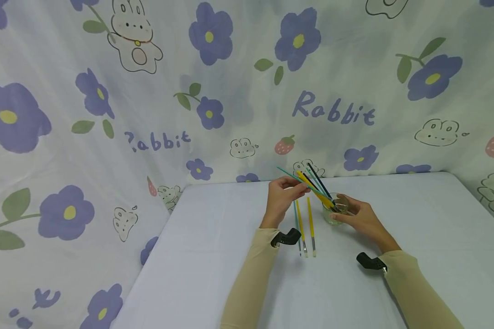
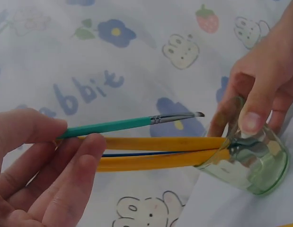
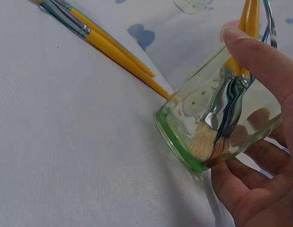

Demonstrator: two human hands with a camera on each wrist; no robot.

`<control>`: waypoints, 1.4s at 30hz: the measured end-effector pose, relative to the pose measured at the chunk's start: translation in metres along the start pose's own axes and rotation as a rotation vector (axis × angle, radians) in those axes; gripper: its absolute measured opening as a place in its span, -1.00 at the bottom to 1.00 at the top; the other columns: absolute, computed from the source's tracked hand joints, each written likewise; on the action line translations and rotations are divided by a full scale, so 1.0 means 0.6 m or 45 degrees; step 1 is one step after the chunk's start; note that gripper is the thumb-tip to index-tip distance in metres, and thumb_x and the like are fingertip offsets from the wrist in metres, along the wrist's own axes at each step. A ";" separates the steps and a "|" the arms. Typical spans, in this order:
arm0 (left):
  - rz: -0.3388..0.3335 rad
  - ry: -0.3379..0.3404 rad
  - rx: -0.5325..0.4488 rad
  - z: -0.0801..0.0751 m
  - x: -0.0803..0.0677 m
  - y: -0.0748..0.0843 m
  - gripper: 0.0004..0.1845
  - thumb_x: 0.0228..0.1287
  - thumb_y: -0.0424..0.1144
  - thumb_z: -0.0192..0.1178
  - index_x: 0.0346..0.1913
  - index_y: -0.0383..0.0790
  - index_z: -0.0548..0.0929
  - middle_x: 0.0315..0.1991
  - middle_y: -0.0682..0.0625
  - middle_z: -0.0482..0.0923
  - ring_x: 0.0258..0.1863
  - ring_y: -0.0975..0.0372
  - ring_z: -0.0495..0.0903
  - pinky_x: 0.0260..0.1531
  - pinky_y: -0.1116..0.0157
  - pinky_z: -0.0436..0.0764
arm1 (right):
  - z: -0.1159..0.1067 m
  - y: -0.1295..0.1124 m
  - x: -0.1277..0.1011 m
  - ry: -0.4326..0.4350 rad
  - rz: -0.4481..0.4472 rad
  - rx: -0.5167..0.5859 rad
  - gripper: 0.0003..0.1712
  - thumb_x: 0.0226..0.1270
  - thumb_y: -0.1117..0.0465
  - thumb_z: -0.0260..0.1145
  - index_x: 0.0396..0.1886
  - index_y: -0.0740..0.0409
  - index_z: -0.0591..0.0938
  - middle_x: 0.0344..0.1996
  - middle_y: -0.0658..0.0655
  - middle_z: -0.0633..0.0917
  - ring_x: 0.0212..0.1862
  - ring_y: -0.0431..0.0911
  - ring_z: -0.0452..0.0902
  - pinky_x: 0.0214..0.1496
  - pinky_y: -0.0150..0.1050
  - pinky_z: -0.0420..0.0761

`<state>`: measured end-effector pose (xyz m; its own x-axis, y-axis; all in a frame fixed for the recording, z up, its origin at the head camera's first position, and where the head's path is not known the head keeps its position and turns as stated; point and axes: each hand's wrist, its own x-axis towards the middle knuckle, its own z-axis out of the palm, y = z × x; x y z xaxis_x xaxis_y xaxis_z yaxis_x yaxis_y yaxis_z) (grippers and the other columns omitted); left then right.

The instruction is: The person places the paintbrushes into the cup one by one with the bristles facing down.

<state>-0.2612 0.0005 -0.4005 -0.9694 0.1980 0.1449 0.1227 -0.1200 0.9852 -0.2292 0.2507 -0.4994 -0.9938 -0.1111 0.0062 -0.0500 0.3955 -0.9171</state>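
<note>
My right hand (image 1: pixel 364 220) grips a clear green-tinted glass (image 2: pixel 273 171) by its sides, thumb near the rim. The glass leans, its mouth toward my left hand (image 1: pixel 280 197). Inside are several paintbrushes, bristles (image 3: pixel 203 142) down, with yellow handles (image 2: pixel 155 164) sticking out past the rim. Between thumb and fingers my left hand pinches a teal paintbrush (image 2: pixel 118 127). Its thin dark tip points toward the glass, just outside the mouth in the left wrist view. Dark handles (image 1: pixel 316 176) also rise from the glass in the head view.
Left of the glass, two yellow paintbrushes (image 1: pixel 311 220) and a thin teal one (image 1: pixel 297 221) lie on the white tabletop (image 1: pixel 206 265), bristles toward me. Behind the table hangs a cloth (image 1: pixel 247 100) printed with flowers and rabbits.
</note>
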 end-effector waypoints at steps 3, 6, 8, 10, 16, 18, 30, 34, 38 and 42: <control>0.006 -0.011 -0.005 0.007 0.004 -0.002 -0.79 0.27 -0.39 0.42 -0.12 -0.44 0.67 -0.26 -0.05 0.71 -0.32 0.24 0.83 -0.09 0.24 0.83 | 0.000 -0.001 -0.001 0.002 -0.007 0.004 0.05 0.28 -0.20 0.49 0.63 0.06 0.26 0.45 0.30 0.51 0.52 0.36 0.32 0.51 0.34 0.38; 0.001 -0.011 0.013 0.013 0.008 -0.007 -0.81 0.26 -0.39 0.43 -0.14 -0.42 0.69 -0.26 -0.07 0.72 -0.34 0.24 0.83 -0.12 0.26 0.83 | 0.000 -0.002 -0.001 0.005 -0.014 0.004 0.03 0.29 -0.19 0.49 0.62 0.06 0.27 0.43 0.30 0.53 0.51 0.37 0.33 0.49 0.34 0.40; -0.008 -0.004 0.033 0.017 0.011 -0.011 -0.82 0.25 -0.38 0.44 -0.16 -0.40 0.70 -0.25 -0.08 0.74 -0.34 0.24 0.82 -0.14 0.27 0.83 | 0.001 -0.002 -0.001 0.008 -0.017 -0.003 0.02 0.30 -0.18 0.49 0.62 0.07 0.28 0.42 0.30 0.54 0.50 0.37 0.34 0.48 0.35 0.41; -0.019 0.003 0.053 0.021 0.013 -0.014 -0.84 0.25 -0.39 0.44 -0.17 -0.38 0.70 -0.25 -0.09 0.75 -0.35 0.25 0.82 -0.15 0.29 0.83 | 0.001 -0.002 0.000 0.012 -0.017 -0.009 0.01 0.30 -0.17 0.49 0.61 0.06 0.28 0.42 0.30 0.55 0.50 0.37 0.34 0.49 0.35 0.41; -0.052 0.029 0.136 0.032 0.013 -0.021 -0.85 0.24 -0.38 0.44 -0.19 -0.36 0.70 -0.23 -0.15 0.77 -0.34 0.20 0.83 -0.20 0.31 0.83 | 0.000 -0.001 -0.001 0.019 -0.021 -0.011 0.00 0.30 -0.17 0.49 0.61 0.06 0.30 0.41 0.28 0.56 0.50 0.38 0.34 0.49 0.35 0.41; -0.053 0.037 0.166 0.035 0.013 -0.024 -0.85 0.23 -0.37 0.45 -0.21 -0.35 0.72 -0.24 -0.16 0.78 -0.33 0.16 0.84 -0.22 0.32 0.82 | 0.000 -0.001 -0.002 0.018 -0.026 -0.006 -0.01 0.31 -0.16 0.49 0.61 0.06 0.29 0.42 0.28 0.55 0.50 0.38 0.34 0.48 0.35 0.41; -0.020 -0.024 0.210 0.046 0.007 -0.038 -0.86 0.23 -0.41 0.42 -0.22 -0.43 0.72 -0.26 -0.25 0.78 -0.33 0.08 0.85 -0.23 0.28 0.83 | -0.001 0.002 -0.004 0.029 -0.022 -0.020 0.01 0.30 -0.18 0.49 0.61 0.08 0.30 0.41 0.29 0.55 0.49 0.38 0.35 0.47 0.35 0.43; -0.019 -0.038 0.241 0.045 0.005 -0.043 -0.86 0.25 -0.38 0.43 -0.23 -0.41 0.74 -0.27 -0.23 0.79 -0.33 0.09 0.85 -0.24 0.29 0.83 | -0.002 0.003 -0.003 0.032 -0.034 -0.015 0.00 0.30 -0.17 0.49 0.60 0.09 0.30 0.40 0.29 0.57 0.49 0.38 0.36 0.47 0.34 0.44; -0.011 -0.042 0.252 0.043 0.005 -0.048 -0.86 0.25 -0.36 0.43 -0.24 -0.40 0.74 -0.28 -0.22 0.79 -0.35 0.11 0.84 -0.26 0.30 0.83 | -0.002 0.002 -0.003 0.029 -0.044 -0.009 -0.01 0.31 -0.16 0.49 0.60 0.08 0.30 0.42 0.28 0.55 0.48 0.38 0.37 0.46 0.34 0.44; -0.009 -0.026 0.253 0.042 0.005 -0.046 -0.86 0.23 -0.37 0.44 -0.25 -0.41 0.74 -0.29 -0.24 0.79 -0.31 -0.01 0.84 -0.27 0.29 0.83 | -0.002 0.003 -0.002 0.022 -0.043 -0.014 0.00 0.31 -0.17 0.48 0.61 0.07 0.29 0.41 0.29 0.55 0.48 0.39 0.36 0.46 0.37 0.42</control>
<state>-0.2620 0.0288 -0.4252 -0.9662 0.2181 0.1376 0.1573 0.0756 0.9847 -0.2280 0.2527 -0.5003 -0.9930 -0.1091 0.0441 -0.0847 0.4020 -0.9117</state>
